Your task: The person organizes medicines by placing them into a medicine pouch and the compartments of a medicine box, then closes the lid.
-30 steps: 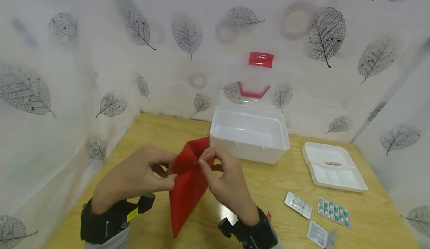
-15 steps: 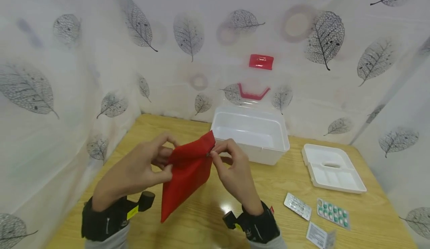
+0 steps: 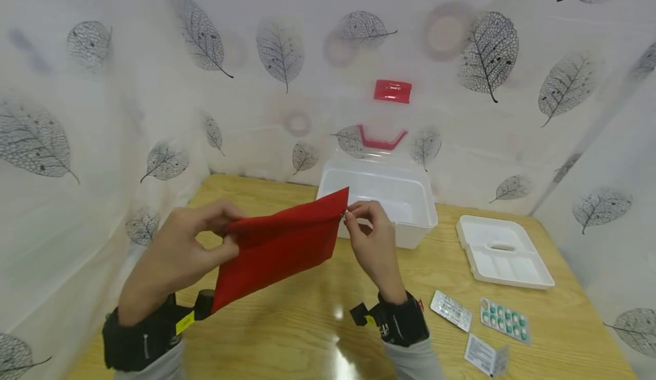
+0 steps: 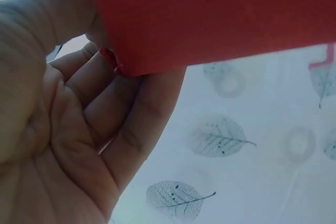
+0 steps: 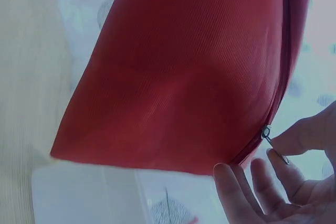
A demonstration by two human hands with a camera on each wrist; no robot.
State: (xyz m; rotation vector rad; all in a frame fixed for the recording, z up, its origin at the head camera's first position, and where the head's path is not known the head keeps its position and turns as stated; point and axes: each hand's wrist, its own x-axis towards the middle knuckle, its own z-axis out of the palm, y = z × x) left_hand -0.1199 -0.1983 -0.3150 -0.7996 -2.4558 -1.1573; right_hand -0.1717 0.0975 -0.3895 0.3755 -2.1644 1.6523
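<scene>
Wooden table (image 3: 287, 334) below; left hand (image 3: 176, 252) grips red pouch (image 3: 282, 249); right hand (image 3: 376, 246) pinches zipper pull (image 5: 266, 132).

Pouch (image 5: 178, 77) cropped in wrist views, box (image 3: 412, 235) partly hidden

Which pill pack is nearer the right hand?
The silver pack: in the head view it lies left of the green-and-white pack, so closer to the right hand.

The table (image 3: 287, 334) bears a box (image 3: 410, 236), tray (image 3: 492, 232), blister packs (image 3: 504, 320), printed card (image 3: 480, 354).
</scene>
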